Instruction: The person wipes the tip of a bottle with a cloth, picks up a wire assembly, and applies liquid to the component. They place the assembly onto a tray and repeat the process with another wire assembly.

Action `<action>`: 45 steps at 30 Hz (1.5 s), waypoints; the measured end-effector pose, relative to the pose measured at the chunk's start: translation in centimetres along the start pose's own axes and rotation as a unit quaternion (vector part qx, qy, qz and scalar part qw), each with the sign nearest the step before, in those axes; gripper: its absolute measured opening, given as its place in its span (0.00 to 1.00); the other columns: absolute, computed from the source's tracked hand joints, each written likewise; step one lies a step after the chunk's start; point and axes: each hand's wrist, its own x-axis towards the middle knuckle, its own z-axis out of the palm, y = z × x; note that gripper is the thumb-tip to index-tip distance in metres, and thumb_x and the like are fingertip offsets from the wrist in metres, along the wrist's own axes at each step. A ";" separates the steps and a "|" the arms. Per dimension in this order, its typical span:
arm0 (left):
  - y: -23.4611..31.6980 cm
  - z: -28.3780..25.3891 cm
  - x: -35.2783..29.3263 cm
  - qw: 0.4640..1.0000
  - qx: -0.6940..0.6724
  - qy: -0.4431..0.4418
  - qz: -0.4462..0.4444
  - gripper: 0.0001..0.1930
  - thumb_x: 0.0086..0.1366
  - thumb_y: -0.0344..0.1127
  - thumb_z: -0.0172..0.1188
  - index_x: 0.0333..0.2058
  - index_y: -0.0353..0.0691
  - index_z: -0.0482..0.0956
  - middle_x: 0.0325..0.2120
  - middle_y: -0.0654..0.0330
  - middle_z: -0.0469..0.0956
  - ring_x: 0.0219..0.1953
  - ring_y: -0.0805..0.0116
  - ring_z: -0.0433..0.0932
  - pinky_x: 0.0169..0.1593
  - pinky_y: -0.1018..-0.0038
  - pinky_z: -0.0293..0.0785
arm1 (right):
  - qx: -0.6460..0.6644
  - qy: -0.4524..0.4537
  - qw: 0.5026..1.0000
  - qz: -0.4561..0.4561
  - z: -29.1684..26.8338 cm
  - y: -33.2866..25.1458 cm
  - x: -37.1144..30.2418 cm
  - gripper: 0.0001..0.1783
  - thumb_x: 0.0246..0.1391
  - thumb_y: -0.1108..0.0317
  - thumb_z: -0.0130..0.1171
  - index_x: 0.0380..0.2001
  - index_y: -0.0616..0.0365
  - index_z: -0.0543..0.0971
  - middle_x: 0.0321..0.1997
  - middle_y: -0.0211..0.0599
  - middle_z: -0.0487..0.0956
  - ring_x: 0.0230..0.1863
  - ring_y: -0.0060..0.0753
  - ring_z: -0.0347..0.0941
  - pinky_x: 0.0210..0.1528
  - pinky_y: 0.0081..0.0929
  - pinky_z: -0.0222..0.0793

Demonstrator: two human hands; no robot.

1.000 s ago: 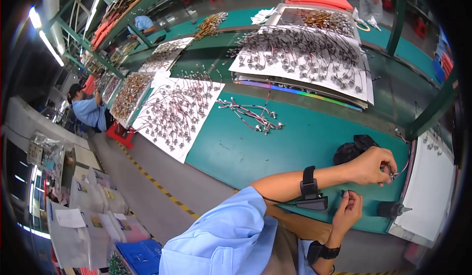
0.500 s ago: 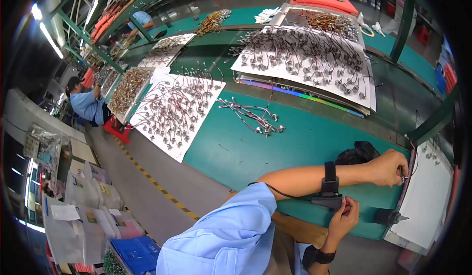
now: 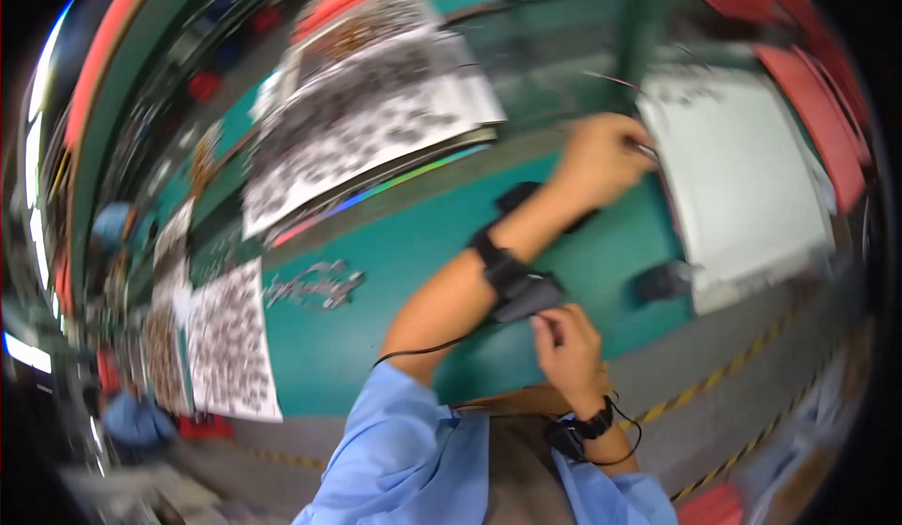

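My left hand [image 3: 601,163] reaches far forward to the left edge of a white board [image 3: 752,177]. Its fingers are pinched on a small dark metal part [image 3: 641,147], blurred by motion. A thin wire end [image 3: 611,79] sticks out beyond that hand, near several wired parts [image 3: 691,88] at the board's far end. Strapped to my left forearm is a black device [image 3: 521,290]. My right hand [image 3: 570,347] is close to the device's near corner, its fingers curled and thumb bent in; what they hold, if anything, is hidden.
A dark cylindrical tool [image 3: 662,282] lies beside the board on the green table [image 3: 395,328]. Black bundled stuff [image 3: 517,196] sits behind my left forearm. Wired parts lie loose [image 3: 315,285] and on white sheets [image 3: 230,347]. A green post [image 3: 642,27] rises at the far edge.
The view has swung right, so the board and both hands appear further left. My left hand stays at the board's edge, my right by the wrist device. The picture is more blurred.
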 end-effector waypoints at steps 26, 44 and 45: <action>0.0 17.2 21.8 0.990 0.032 -0.132 0.030 0.09 0.46 0.26 0.61 0.29 0.29 0.77 0.22 0.55 0.78 0.20 0.72 0.77 0.25 0.76 0.74 | 0.090 0.011 0.996 -0.006 -2.4 2.6 -0.7 0.05 0.44 0.72 0.58 0.26 0.58 0.73 0.25 0.33 0.70 0.25 0.32 0.71 0.27 0.25 0.69; -7.9 25.6 28.3 0.991 0.082 -0.102 0.013 0.06 0.48 0.28 0.61 0.22 0.30 0.78 0.14 0.58 0.76 0.17 0.71 0.76 0.22 0.78 0.70 | 0.280 -0.035 0.958 0.052 -3.8 3.6 -0.1 0.06 0.48 0.72 0.57 0.29 0.61 0.72 0.29 0.35 0.73 0.22 0.30 0.72 0.25 0.22 0.69; -7.7 25.4 28.2 0.991 0.082 -0.102 0.014 0.06 0.48 0.28 0.61 0.22 0.30 0.78 0.14 0.58 0.76 0.17 0.71 0.76 0.22 0.78 0.70 | 0.280 -0.035 0.958 0.051 -3.8 3.5 0.0 0.06 0.48 0.72 0.57 0.29 0.61 0.72 0.29 0.35 0.73 0.22 0.30 0.72 0.25 0.22 0.69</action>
